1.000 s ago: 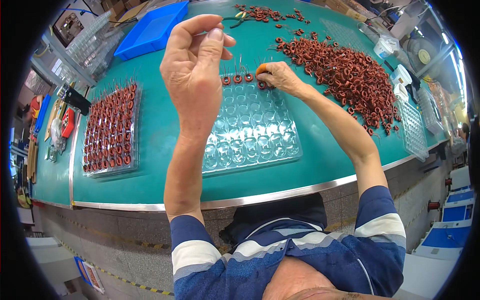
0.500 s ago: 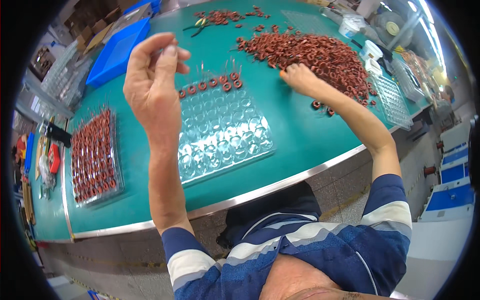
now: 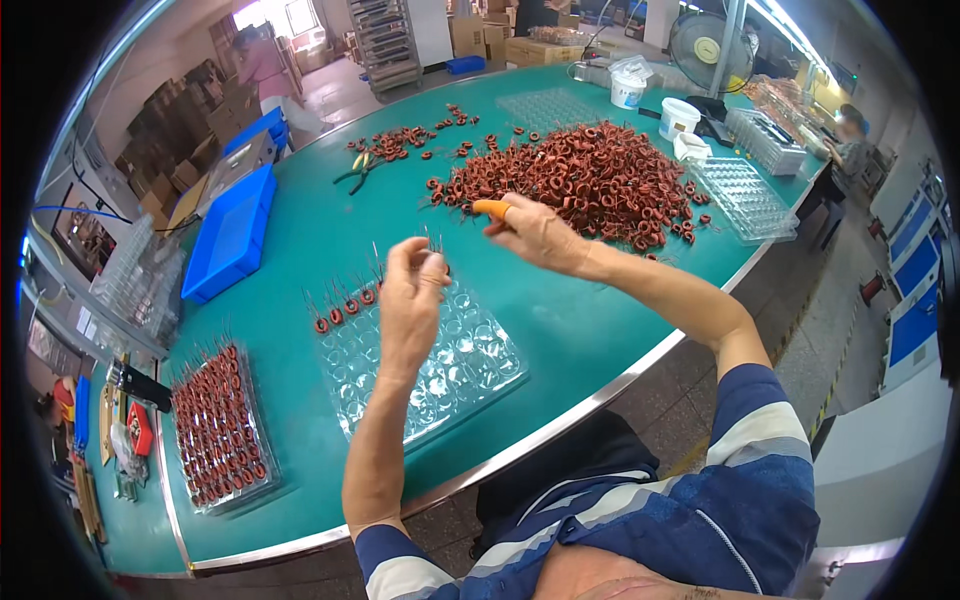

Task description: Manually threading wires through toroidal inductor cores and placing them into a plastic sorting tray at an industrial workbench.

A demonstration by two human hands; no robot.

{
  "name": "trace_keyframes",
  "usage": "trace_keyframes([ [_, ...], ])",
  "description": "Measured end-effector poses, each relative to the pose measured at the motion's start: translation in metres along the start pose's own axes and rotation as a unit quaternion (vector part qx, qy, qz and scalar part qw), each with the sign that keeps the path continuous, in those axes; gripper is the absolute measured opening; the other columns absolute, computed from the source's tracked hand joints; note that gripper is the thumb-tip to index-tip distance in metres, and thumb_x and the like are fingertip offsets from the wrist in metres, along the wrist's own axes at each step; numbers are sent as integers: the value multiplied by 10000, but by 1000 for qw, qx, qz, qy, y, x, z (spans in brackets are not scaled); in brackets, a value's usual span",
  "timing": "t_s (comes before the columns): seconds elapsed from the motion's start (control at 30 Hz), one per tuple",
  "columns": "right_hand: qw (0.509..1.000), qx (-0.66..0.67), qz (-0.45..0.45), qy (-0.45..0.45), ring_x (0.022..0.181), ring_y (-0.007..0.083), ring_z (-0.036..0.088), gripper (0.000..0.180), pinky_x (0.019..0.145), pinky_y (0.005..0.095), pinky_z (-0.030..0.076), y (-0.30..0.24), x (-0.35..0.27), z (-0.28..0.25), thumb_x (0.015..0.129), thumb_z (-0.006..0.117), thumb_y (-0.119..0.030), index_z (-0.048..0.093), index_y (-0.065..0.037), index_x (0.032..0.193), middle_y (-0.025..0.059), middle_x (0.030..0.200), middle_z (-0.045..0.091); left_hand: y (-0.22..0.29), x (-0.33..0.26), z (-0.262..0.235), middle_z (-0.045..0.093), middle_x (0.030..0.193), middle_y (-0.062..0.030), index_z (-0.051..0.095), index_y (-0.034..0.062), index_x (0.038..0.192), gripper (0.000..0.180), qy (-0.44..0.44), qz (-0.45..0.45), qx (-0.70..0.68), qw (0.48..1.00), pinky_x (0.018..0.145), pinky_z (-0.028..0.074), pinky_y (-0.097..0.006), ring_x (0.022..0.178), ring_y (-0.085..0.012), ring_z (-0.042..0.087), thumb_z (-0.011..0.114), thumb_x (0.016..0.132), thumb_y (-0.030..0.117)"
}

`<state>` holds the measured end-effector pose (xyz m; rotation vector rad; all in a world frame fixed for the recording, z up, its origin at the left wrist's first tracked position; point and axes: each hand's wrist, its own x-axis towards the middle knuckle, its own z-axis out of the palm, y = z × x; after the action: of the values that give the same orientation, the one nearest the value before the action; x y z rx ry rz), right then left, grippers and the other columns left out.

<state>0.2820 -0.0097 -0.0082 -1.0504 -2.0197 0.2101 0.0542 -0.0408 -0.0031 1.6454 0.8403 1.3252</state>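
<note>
My left hand [image 3: 412,300] is raised over a clear blister tray [image 3: 470,375] and pinches a small red-brown coil whose thin wire leads stick up above the fingertips. A few coils [image 3: 342,310] stand in the tray's far row. My right hand [image 3: 535,232], with an orange cover on one fingertip, is at the near edge of a big pile of red-brown coils [image 3: 600,175]. Its fingers are curled together, and what they hold is hidden.
A full tray of coils [image 3: 215,432] lies at the left. A blue bin [image 3: 235,232] stands behind it, and green-handled pliers [image 3: 358,168] lie among loose coils. White cups [image 3: 679,115], a fan [image 3: 700,45] and empty clear trays [image 3: 742,195] stand at the right. The table's metal edge [image 3: 560,425] runs in front of me.
My right hand left the tray's far row, reached into the coil pile and has drawn back to its near edge. My left hand stayed raised and pinched over the tray.
</note>
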Motion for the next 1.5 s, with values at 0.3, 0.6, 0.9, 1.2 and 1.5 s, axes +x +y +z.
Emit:
trace_keyframes([
  [0.3,979,163,8,-124,758,151,631,553,670,267,531,-84,-3,-7,783,724,-99,487,-6,1274,123,1118,497,-9,-8,1,588,789,-55,558,-1,1070,311,-122,-107,-104,981,519,443,-234,571,-106,545,458,1006,286],
  [0.6,957,-150,-247,28,1013,275,582,461,852,409,488,-79,-20,-11,717,779,-303,634,-50,1073,99,1073,579,-1,4,12,542,690,-31,577,-5,974,257,-69,-202,-221,952,430,388,-231,472,-99,488,472,980,230],
  [0.9,967,-110,-211,90,799,258,649,161,621,317,533,-64,-26,-2,816,698,-99,653,-6,940,130,919,629,-4,-10,20,547,752,-36,513,46,968,248,-130,-217,-313,915,477,412,-235,531,-125,516,489,986,292],
  [1.2,985,113,52,119,686,233,637,147,591,305,511,-63,-30,8,863,672,-121,669,6,937,118,805,641,-4,-10,22,537,758,-30,540,17,1006,236,-131,-93,-177,971,509,422,-235,571,-107,529,499,995,250],
  [1.5,979,-54,-94,170,693,227,577,91,563,333,459,-78,-33,6,824,673,-96,660,-6,814,85,813,585,-6,-3,20,583,769,-44,636,-20,998,225,-73,-114,-225,965,517,427,-230,577,-108,528,538,969,180],
])
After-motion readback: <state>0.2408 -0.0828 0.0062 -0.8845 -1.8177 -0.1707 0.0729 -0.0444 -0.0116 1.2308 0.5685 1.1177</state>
